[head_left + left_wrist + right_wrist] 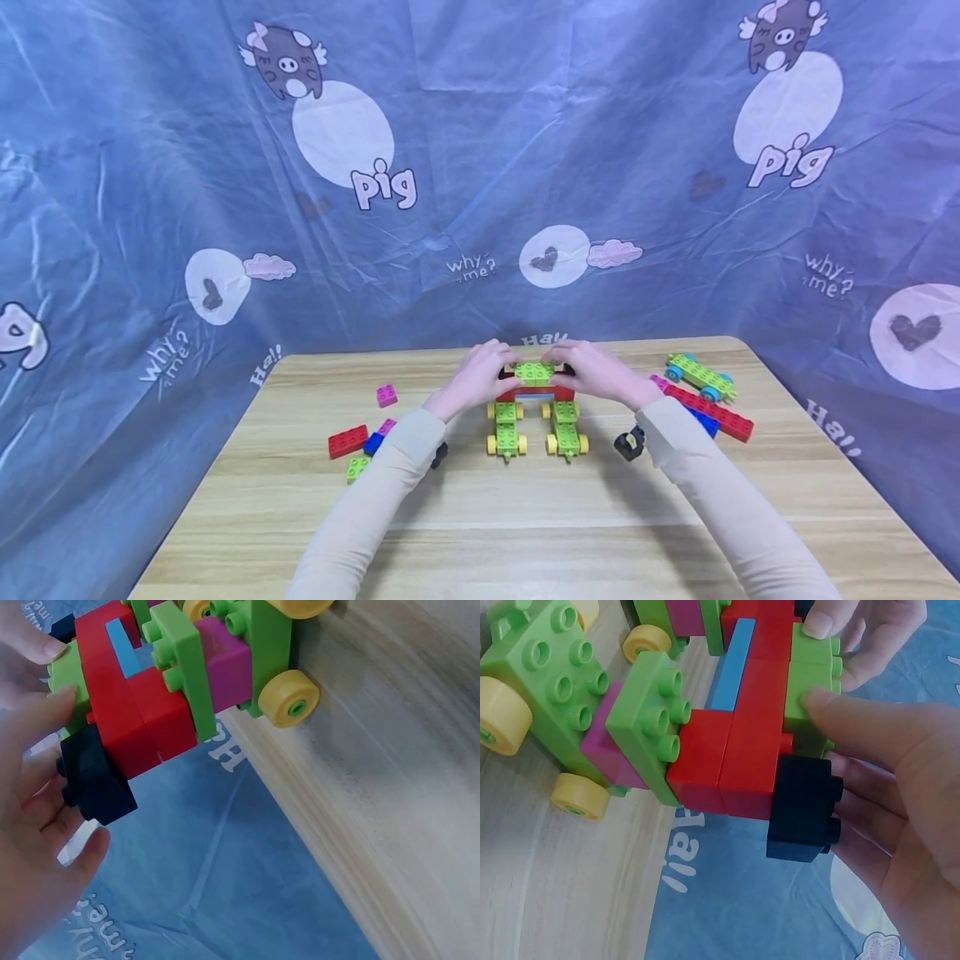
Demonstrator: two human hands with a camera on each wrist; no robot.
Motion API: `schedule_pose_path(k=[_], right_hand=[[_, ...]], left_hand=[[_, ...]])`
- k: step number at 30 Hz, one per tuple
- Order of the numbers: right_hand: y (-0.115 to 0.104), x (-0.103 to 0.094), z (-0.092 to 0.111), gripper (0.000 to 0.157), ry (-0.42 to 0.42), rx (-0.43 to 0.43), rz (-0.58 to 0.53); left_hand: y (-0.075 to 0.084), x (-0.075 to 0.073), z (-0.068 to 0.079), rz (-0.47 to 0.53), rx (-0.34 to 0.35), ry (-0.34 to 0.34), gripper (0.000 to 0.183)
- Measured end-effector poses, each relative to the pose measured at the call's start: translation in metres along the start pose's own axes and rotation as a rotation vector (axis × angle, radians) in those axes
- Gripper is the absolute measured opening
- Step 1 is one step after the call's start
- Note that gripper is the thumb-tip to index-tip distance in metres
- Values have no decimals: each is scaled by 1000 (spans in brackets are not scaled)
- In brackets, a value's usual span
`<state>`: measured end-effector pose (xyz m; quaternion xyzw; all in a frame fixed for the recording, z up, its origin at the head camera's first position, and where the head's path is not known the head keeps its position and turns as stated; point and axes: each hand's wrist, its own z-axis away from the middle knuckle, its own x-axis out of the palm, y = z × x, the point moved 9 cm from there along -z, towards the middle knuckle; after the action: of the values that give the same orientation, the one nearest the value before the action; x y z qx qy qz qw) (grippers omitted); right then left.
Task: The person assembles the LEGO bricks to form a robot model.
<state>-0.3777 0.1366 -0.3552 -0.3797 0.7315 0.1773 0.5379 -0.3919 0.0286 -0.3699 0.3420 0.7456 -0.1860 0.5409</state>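
Observation:
A toy-brick structure stands towards the back of the table, on two green wheeled bases [507,437] with yellow wheels. Across its top run red bricks [754,735], with a thin blue brick [733,667] along them. Two light green bricks [534,372] sit side by side above the red, and black bricks [802,810] flank them at the ends. My left hand [480,375] pinches the left green brick, thumb on its near face. From the other side, my right hand [600,373] pinches the right green brick, its other fingers close behind the black brick.
Loose on the left lie a red brick [348,442], a pink brick [386,395], a blue brick [372,445] and a green brick [358,469]. On the right are a green wheeled base [701,377] with blue wheels and a long red brick [720,414]. A blue curtain [480,167] hangs behind.

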Motion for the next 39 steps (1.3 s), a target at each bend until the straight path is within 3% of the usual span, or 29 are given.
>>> schedule_pose_path(k=[7,20,39], right_hand=[[-1,-1,-1,25,5,2,21],[-1,-3,0,27,-8,8,-4],[3,-3,7,28,-15,14,-54]], left_hand=[[2,-3,-1,-26,3,5,36],[-4,3,-1,74,-34,-32,40],[-6,2,6,110,-41,-23,39]])
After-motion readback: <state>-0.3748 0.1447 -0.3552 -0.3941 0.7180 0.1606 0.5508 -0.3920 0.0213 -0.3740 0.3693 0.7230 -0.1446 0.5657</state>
